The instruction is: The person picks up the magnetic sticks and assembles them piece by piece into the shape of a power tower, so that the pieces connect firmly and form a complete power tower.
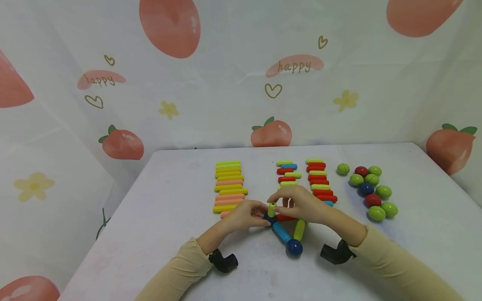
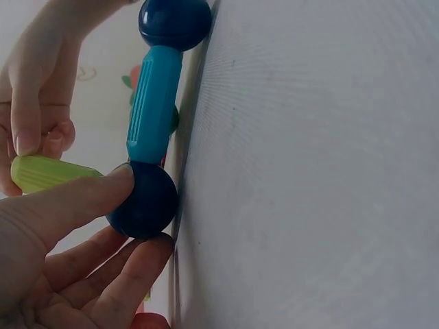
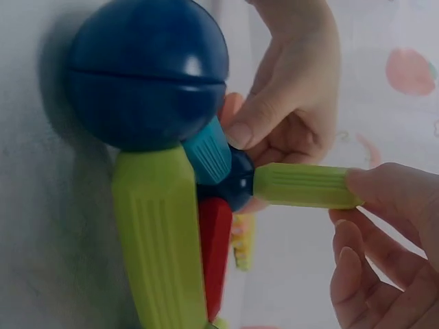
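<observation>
My left hand (image 1: 246, 215) pinches a dark blue ball (image 2: 147, 205) between thumb and fingers. From the top of that ball a short yellow-green rod (image 3: 302, 185) stands upright. My right hand (image 1: 301, 202) pinches the rod's upper end between thumb and fingertips. A light blue rod (image 1: 281, 232) joins the held ball to a second dark blue ball (image 1: 294, 248), which rests on the table nearer to me. Another yellow-green rod (image 3: 161, 233) runs from this second ball toward the back. A red rod (image 3: 215, 253) extends from the held ball, its far end hidden behind my right hand in the head view.
On the white table (image 1: 169, 188), yellow, green and orange rods (image 1: 229, 177) lie in a column at the left. Two columns of short red, green and blue rods (image 1: 320, 182) lie behind my right hand. Several green, red and blue balls (image 1: 383, 192) sit at the right.
</observation>
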A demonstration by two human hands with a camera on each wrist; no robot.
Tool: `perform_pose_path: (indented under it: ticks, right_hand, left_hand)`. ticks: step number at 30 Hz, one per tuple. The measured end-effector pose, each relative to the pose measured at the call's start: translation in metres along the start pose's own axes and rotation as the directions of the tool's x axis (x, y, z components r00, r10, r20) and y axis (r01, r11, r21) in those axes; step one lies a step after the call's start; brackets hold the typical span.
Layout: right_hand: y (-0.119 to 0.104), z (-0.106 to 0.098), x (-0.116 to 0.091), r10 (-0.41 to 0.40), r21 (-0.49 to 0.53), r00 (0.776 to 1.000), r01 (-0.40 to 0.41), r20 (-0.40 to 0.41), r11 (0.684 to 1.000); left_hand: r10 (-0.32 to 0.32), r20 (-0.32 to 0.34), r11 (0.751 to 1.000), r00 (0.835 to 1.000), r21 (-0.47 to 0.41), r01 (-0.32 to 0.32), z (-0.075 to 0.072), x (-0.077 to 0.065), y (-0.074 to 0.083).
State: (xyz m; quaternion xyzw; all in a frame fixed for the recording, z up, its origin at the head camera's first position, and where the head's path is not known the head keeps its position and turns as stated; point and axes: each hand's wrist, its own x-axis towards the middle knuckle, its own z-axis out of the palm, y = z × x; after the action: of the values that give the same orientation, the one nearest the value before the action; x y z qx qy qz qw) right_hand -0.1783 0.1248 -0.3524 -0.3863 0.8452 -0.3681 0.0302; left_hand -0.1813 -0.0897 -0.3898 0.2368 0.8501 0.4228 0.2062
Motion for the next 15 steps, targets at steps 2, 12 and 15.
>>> perform_pose_path:
  ticks: [2,12,15]
  right_hand:
    - [-0.001,0.001,0.0,0.003,-0.002,1.0,-0.003,0.003,1.0]
    - [0.013,-0.009,0.001,0.084,0.047,0.996,-0.084,-0.005,0.995]
    - [0.027,-0.019,0.001,0.165,0.026,0.985,-0.164,-0.049,0.986]
  left_hand:
    - [-0.002,0.0,1.0,1.0,-0.001,0.002,0.0,0.0,0.0]
    - [0.01,-0.002,1.0,1.0,-0.006,-0.01,0.0,-0.001,0.0]
    - [-0.005,-0.004,1.0,1.0,-0.005,0.005,0.0,-0.001,0.0]
